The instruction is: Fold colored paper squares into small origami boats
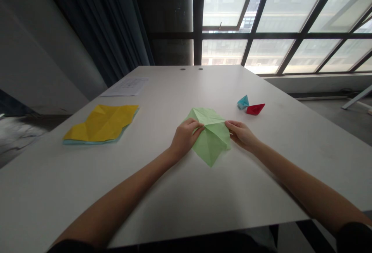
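A light green sheet of paper point(210, 144), marked with crossing creases, is held just over the white table, one corner pointing towards me. My left hand point(187, 135) pinches it near the middle of its left side, thumb and fingers closed on a fold. On the opposite side, my right hand point(240, 133) grips the right edge between thumb and fingers. The far part of the sheet rises in a shallow ridge between both hands. Whether its underside touches the table is hidden.
Left on the white table point(162, 94) lies a creased yellow sheet point(104, 123) over light blue paper point(120, 135). Behind it is a printed page point(126, 86). To the right sit a folded blue paper piece point(243, 102) and a red paper boat point(255, 109).
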### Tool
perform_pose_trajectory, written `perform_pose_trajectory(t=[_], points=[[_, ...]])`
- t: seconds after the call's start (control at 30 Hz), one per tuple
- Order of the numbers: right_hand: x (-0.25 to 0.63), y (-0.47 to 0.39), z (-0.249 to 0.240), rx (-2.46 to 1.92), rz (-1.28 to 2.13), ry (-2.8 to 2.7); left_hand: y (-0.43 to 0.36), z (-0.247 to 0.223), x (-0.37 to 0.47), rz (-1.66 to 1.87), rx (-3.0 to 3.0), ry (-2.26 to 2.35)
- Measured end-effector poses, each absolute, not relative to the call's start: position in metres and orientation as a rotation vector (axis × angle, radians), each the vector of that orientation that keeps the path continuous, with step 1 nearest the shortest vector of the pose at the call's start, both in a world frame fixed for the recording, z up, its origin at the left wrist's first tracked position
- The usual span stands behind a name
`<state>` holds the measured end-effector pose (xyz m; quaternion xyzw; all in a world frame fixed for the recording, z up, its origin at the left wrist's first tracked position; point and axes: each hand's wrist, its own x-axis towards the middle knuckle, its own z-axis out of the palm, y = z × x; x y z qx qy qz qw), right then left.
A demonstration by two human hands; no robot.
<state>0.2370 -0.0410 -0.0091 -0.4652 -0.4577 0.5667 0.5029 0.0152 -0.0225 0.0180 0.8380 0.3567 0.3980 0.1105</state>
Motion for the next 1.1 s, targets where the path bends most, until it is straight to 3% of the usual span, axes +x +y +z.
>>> perform_pose_trajectory(t=[0.73, 0.97, 1.1], points=[[0.228, -0.056, 0.0, -0.907, 1.138, -1.883, -0.018, 0.026, 0.012, 1.318, 2.122, 1.211], [0.219, -0.057, -0.012, -1.304, 0.318, -1.912, -0.019, 0.026, 0.013, 1.336, 2.08, 1.168], [0.22, -0.06, -0.007, -1.271, 0.094, -1.961, -0.023, 0.03, 0.015, 1.3, 2.15, 1.105]])
